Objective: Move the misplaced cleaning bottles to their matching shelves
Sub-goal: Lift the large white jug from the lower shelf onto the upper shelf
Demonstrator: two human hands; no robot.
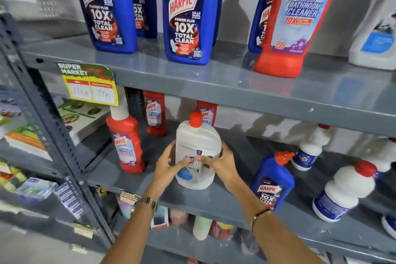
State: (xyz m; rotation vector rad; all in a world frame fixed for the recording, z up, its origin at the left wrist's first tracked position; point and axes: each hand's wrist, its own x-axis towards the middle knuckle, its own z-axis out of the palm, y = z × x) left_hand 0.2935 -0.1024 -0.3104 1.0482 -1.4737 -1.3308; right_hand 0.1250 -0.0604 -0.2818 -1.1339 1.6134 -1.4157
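Observation:
A white bottle with a red cap (196, 141) stands at the front of the grey middle shelf (225, 197). My left hand (169, 162) and my right hand (222, 162) grip it from both sides, thumbs across its label. Red Harpic bathroom cleaner bottles (126, 143) stand to its left and behind it. A blue Harpic bottle (272, 180) stands to its right among white bottles with red caps (345, 188). On the upper shelf (192, 83), blue Harpic bottles (190, 13) stand in a row, with one red bathroom cleaner bottle (297, 17) among them.
A white bottle (377, 34) sits at the upper shelf's far right. A yellow price tag (91, 87) hangs from the upper shelf's edge. A dark upright post (49, 113) separates a left rack holding packets. The shelf below carries pastel containers (201, 227).

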